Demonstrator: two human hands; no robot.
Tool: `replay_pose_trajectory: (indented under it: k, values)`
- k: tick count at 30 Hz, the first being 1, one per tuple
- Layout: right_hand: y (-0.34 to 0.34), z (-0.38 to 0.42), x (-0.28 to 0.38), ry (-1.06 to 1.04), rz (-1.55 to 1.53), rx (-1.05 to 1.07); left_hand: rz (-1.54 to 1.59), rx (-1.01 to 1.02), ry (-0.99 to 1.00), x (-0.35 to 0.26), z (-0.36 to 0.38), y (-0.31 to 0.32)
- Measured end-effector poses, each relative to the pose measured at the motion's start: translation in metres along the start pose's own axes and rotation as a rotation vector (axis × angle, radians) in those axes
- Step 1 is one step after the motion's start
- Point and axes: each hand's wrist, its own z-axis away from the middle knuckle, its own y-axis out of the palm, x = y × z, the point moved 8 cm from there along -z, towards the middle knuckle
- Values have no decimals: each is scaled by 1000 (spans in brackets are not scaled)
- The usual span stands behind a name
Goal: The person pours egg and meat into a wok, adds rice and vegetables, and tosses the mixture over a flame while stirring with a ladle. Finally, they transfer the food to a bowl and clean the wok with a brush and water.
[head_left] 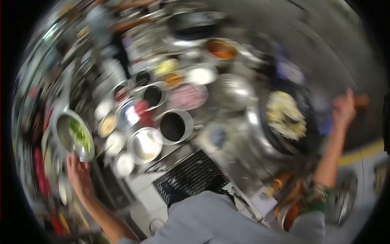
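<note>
At the far left, my left hand [79, 175] is closed on the rim of a metal bowl [61, 126]. Sliced green vegetables [80, 135] lie inside the bowl. On the right, my right hand [344, 107] grips a brownish wooden handle [361, 101]. Blur hides what this handle belongs to. Left of that hand is a dark wok [302, 95] on the stove, with pale yellow and white food [284, 116] in it. Blue blurs, possibly flame, show between the wok and my right hand.
Between my arms stand several metal containers of ingredients, including a tub of dark liquid [172, 127], pinkish meat [187, 96] and white powder [201, 75]. A perforated metal strainer [233, 92] sits beside the wok. A black floor mat [191, 177] lies below. Another person [101, 28] works at the upper left.
</note>
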Motion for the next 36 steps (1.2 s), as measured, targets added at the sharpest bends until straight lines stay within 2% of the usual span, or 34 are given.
replay_pose_trajectory:
  k: [1,2,3,6,7,9,12,13,14,15,16,17,18,19,20,22,24,25,27,28,30,33,34,36]
  values:
    - [2,13,18,-16,-17,-51,-7,119,-39,22,10,64]
    - [1,5,14,-33,-188,55,37,219,-118,49,19,114]
    - [-6,-1,-4,-32,-132,-1,43,182,-146,70,35,163]
    - [9,-30,-22,42,-203,270,33,524,-282,108,100,332]
    - [-2,-31,-11,48,-194,275,5,595,-307,107,127,377]
    - [-9,-37,28,29,-183,300,-35,762,-382,129,161,440]
    - [-44,-30,9,-88,0,149,-166,952,-350,154,200,518]
    - [-42,-23,-1,1,-106,117,-183,992,-265,157,211,544]
    - [-39,-29,-9,-12,-183,279,-324,1034,-77,165,216,567]
    - [-41,-27,-1,-7,-162,276,-407,1047,119,182,218,592]
    - [-38,-26,16,-11,-146,269,-489,1058,233,159,243,609]
    - [-35,-24,43,-64,-159,269,-376,1020,528,168,249,630]
    - [-32,-16,70,-107,-167,275,-411,1045,620,184,262,650]
    - [-29,-8,91,-142,-173,281,-427,1078,1009,188,287,665]
    - [-25,-3,107,-174,-159,285,-579,1175,1005,204,300,674]
    - [-17,5,131,-247,-128,288,-629,1052,1033,210,298,686]
    - [-16,15,132,-258,-114,225,-516,818,976,199,277,683]
    - [-15,14,123,-263,-130,213,-351,708,1108,177,267,667]
    - [-11,3,85,-254,-213,227,-320,781,294,181,215,642]
    - [-13,-1,45,-202,-220,197,-289,772,-113,189,198,617]
    - [-8,-3,3,-127,-161,164,209,710,-429,194,143,553]
    - [10,-19,-16,-58,67,189,230,492,-330,137,48,382]
    - [21,5,17,-118,216,244,231,417,-278,121,17,313]
    - [-3,-43,-14,-335,410,321,186,149,-163,79,-14,164]
